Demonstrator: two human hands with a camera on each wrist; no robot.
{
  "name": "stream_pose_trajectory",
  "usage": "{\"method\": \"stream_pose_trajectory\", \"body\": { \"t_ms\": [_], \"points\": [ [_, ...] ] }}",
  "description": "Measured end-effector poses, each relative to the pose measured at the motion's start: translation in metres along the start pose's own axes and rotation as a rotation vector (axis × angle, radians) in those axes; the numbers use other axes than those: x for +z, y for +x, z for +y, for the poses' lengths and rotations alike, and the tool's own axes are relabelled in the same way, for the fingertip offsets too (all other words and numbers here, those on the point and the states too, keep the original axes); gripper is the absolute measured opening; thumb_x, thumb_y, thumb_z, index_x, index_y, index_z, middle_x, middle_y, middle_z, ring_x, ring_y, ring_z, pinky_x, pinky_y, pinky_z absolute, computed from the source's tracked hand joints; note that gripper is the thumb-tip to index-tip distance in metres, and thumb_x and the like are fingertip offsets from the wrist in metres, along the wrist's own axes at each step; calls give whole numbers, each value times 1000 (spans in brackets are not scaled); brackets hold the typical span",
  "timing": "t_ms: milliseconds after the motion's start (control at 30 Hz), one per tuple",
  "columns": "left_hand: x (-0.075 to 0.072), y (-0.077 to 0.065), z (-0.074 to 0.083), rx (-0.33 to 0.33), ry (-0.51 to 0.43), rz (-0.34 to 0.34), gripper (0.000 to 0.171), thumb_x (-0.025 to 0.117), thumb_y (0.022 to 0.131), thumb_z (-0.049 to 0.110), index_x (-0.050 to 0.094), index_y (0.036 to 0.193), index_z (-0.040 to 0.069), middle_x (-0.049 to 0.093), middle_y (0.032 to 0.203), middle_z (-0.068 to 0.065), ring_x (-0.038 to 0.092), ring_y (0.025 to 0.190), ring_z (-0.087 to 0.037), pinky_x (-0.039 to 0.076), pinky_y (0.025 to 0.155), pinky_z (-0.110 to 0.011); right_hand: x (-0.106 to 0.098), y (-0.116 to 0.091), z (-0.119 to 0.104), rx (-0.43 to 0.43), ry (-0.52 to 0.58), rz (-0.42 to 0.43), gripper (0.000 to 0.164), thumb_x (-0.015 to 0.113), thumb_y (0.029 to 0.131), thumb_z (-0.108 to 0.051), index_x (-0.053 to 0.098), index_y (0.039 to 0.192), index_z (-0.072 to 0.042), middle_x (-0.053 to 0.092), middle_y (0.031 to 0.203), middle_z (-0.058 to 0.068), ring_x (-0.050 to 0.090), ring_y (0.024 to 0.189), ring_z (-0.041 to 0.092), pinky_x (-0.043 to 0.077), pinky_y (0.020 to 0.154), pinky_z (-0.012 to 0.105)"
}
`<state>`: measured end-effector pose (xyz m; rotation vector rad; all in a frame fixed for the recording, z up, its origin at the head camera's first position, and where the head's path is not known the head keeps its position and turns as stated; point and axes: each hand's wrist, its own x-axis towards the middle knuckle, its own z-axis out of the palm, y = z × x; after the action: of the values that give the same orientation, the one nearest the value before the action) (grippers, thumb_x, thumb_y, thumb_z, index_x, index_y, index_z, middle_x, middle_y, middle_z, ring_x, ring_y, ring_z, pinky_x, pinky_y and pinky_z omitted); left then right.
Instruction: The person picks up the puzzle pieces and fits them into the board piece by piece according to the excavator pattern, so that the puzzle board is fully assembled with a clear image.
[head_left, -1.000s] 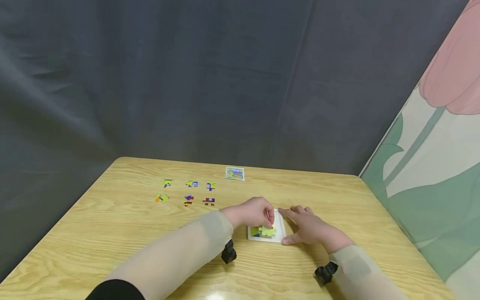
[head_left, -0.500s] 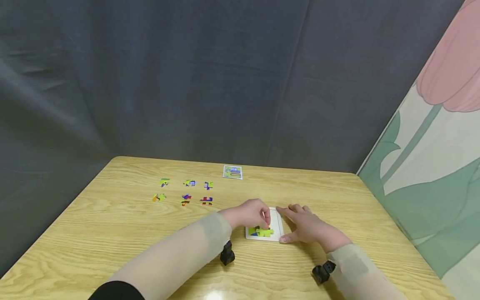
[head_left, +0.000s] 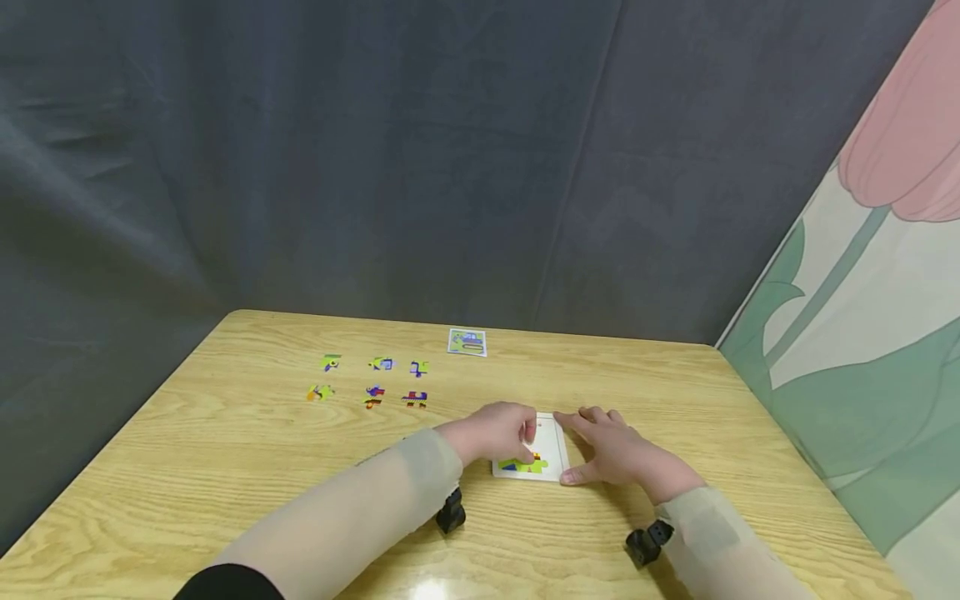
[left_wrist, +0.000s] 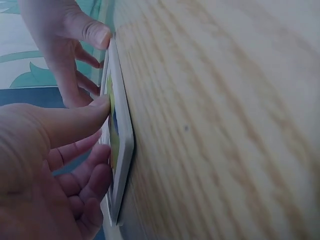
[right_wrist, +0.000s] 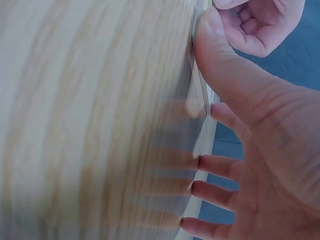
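A white puzzle tray lies flat on the table between my hands, with yellow-green puzzle pieces along its near side. My left hand rests over the tray's left part. In the left wrist view its thumb presses on the pieces, apart from its loosely bent fingers. My right hand is spread at the tray's right edge. Its thumb touches the near right corner and its index finger reaches the far right one. The left hand hides part of the tray.
Loose puzzle pieces lie in two rows at the left: a back row with a blue and green piece, and a front row with a red and purple piece. A picture card lies near the back edge. A dark curtain hangs behind the table.
The green piece, earlier pinched by my left fingers, now lies flat in the tray. The thumb and fingers have moved apart. My right hand stays at the tray's edge.
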<state>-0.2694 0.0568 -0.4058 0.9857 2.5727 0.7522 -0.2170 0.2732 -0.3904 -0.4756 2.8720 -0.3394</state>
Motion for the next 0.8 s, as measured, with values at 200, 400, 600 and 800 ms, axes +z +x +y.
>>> {"method": "stream_pose_trajectory", "body": {
  "t_ms": [200, 400, 600, 800],
  "points": [
    [-2, -3, 3, 50, 178, 33, 26, 83, 82, 26, 58, 85, 18, 52, 79, 6, 47, 74, -11, 39, 67, -25, 0, 2, 1, -1, 1, 2, 98, 76, 71, -61, 41, 151, -18, 35, 148, 27, 35, 127, 50, 37, 95, 67],
    [-24, -21, 9, 110, 139, 33, 28, 80, 85, 25, 66, 109, 19, 57, 101, 4, 53, 96, -13, 43, 84, -28, 0, 3, 1, -8, -3, 1, 98, 77, 71, -61, 42, 150, -16, 36, 146, 28, 36, 126, 50, 38, 93, 68],
    [-90, -70, -13, 21, -121, 65, 28, 77, 87, 13, 68, 113, 15, 63, 115, -4, 57, 110, -25, 45, 91, -39, -1, 0, 7, 5, -5, 3, 100, 76, 71, -63, 40, 152, -17, 34, 147, 27, 34, 128, 50, 37, 94, 67],
    [-96, -105, -59, -132, -60, -48, 36, 83, 79, 11, 67, 111, 13, 60, 109, -8, 57, 97, -22, 46, 86, -42, -6, -5, 12, 8, -4, 13, 99, 75, 72, -63, 38, 153, -17, 33, 149, 28, 32, 129, 52, 35, 93, 69]
  ]
}}
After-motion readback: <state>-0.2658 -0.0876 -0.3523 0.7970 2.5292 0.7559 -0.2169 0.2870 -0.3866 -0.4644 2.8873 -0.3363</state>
